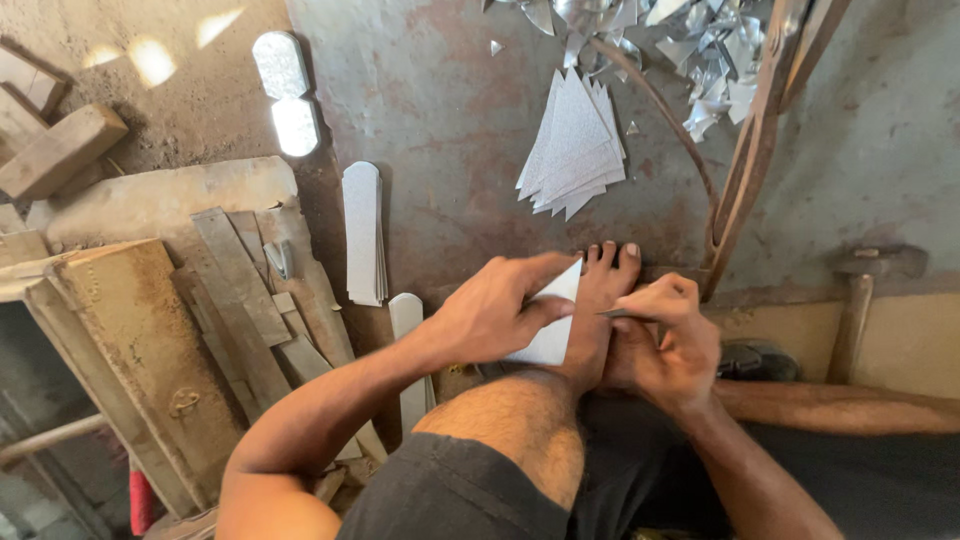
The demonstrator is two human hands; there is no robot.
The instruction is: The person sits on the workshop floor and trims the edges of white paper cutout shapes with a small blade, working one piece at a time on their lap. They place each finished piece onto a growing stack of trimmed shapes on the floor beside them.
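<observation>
My left hand (495, 312) presses a white triangular metal sheet (552, 325) flat against my bare foot (600, 300), fingers pinching its upper edge. My right hand (668, 335) grips a thin pointed metal tool (618, 314) whose tip touches the sheet's right edge. Further out on the grey metal floor lies a fanned stack of cut triangular sheets (575, 145).
Shiny metal scraps (690, 50) are heaped at the top. A curved rusty bar and shear handle (745, 165) run down on the right. Stacks of round-ended metal strips (362, 232) and two oval pieces (285, 90) lie left, beside wooden planks (240, 280) and blocks.
</observation>
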